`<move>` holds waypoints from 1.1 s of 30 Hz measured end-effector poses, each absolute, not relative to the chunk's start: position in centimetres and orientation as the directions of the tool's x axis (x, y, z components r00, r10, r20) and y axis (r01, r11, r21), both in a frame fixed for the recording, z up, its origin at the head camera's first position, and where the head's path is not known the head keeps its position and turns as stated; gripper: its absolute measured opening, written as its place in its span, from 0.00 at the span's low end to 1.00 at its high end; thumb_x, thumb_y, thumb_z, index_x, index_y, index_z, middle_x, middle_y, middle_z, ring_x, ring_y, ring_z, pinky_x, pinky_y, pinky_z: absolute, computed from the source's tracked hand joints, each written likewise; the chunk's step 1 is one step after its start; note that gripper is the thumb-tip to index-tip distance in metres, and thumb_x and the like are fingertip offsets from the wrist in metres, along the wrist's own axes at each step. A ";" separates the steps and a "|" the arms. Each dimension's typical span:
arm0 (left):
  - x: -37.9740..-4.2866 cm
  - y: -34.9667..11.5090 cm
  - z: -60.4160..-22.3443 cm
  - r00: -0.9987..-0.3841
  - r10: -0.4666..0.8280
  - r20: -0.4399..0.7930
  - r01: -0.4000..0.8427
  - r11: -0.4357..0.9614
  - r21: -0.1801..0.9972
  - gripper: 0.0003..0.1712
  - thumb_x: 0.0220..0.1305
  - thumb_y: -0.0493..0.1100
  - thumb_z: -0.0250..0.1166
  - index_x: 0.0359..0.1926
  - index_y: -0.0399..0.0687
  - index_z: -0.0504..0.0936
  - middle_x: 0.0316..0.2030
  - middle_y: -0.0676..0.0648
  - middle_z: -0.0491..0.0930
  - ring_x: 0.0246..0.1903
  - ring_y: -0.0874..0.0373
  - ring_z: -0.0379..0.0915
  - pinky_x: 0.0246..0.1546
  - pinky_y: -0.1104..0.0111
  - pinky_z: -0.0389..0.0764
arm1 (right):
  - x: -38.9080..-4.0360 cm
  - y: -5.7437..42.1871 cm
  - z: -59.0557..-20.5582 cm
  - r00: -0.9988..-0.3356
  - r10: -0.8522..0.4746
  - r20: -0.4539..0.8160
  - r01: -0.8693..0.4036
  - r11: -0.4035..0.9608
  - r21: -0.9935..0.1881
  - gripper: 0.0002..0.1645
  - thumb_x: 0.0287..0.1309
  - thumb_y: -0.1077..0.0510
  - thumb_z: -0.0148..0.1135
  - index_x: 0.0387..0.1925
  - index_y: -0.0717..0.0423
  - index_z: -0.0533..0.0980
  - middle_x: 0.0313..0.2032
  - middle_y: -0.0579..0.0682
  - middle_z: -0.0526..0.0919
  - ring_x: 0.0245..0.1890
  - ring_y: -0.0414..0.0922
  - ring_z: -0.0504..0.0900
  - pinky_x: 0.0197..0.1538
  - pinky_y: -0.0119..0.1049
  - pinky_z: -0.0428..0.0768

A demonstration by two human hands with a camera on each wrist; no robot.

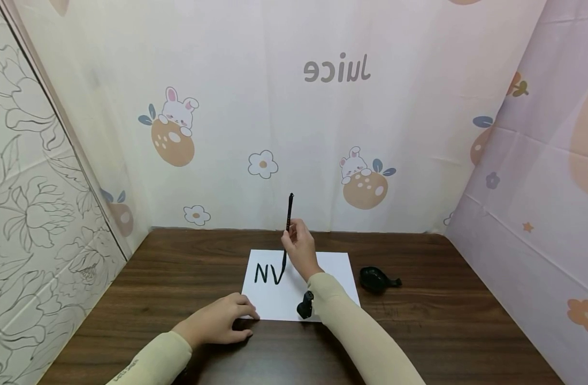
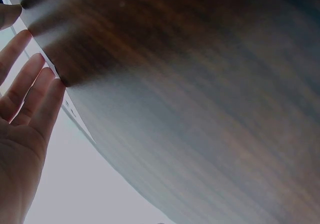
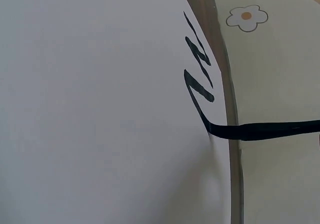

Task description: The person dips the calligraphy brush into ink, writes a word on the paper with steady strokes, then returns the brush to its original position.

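Observation:
A black writing brush (image 1: 289,214) stands nearly upright in my right hand (image 1: 300,248), pinched between fingers and thumb. In the right wrist view the bristles of the brush (image 3: 225,131) touch the white paper (image 3: 100,109) at the upper end of a black stroke. The paper (image 1: 279,305) carries black marks that look like an N and a V. My left hand (image 1: 221,321) rests at the paper's lower left corner with its fingers spread, holding nothing; the left wrist view shows the left hand's fingers (image 2: 47,104) lightly bent, their tips at the paper's edge.
A black dish with a short handle (image 1: 374,279) stands on the dark wooden table (image 1: 443,321), right of the paper. A printed curtain (image 1: 236,107) hangs behind the table's far edge. A black wrist camera (image 1: 305,305) sits at the right cuff.

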State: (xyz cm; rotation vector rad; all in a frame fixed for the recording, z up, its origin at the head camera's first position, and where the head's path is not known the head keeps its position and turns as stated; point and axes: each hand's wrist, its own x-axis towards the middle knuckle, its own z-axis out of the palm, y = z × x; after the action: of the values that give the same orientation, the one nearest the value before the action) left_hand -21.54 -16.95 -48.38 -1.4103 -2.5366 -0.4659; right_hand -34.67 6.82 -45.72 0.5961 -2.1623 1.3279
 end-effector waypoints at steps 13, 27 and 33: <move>-21.5 -16.9 -48.1 -0.506 0.792 0.342 0.862 0.478 0.167 0.13 0.56 0.47 0.74 0.43 0.53 0.86 0.42 0.55 0.77 0.44 0.63 0.75 0.47 0.71 0.77 | -34.8 6.9 -45.8 -0.769 -0.060 0.637 -0.594 0.437 -0.675 0.13 0.70 0.61 0.55 0.53 0.54 0.69 0.39 0.47 0.74 0.38 0.42 0.76 0.40 0.35 0.81; -21.5 -17.0 -48.3 -0.521 0.788 0.328 0.854 0.490 0.179 0.13 0.57 0.46 0.74 0.44 0.53 0.86 0.42 0.55 0.77 0.44 0.63 0.74 0.47 0.70 0.78 | -35.0 7.1 -45.8 -0.759 -0.050 0.649 -0.599 0.443 -0.667 0.14 0.69 0.62 0.54 0.54 0.58 0.69 0.40 0.49 0.73 0.39 0.44 0.76 0.40 0.37 0.81; -21.5 -17.0 -48.2 -0.525 0.788 0.322 0.851 0.493 0.181 0.13 0.57 0.46 0.74 0.44 0.52 0.86 0.42 0.55 0.77 0.44 0.62 0.74 0.47 0.70 0.78 | -35.0 7.2 -45.7 -0.756 -0.052 0.652 -0.603 0.441 -0.665 0.15 0.69 0.62 0.54 0.55 0.62 0.70 0.40 0.49 0.73 0.39 0.44 0.76 0.41 0.38 0.81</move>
State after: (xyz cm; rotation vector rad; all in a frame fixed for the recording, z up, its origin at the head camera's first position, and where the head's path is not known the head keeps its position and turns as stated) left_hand -21.52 -17.00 -48.16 -1.4125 -2.5392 -0.4741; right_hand -35.04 7.16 -45.70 0.5484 -2.1429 1.3057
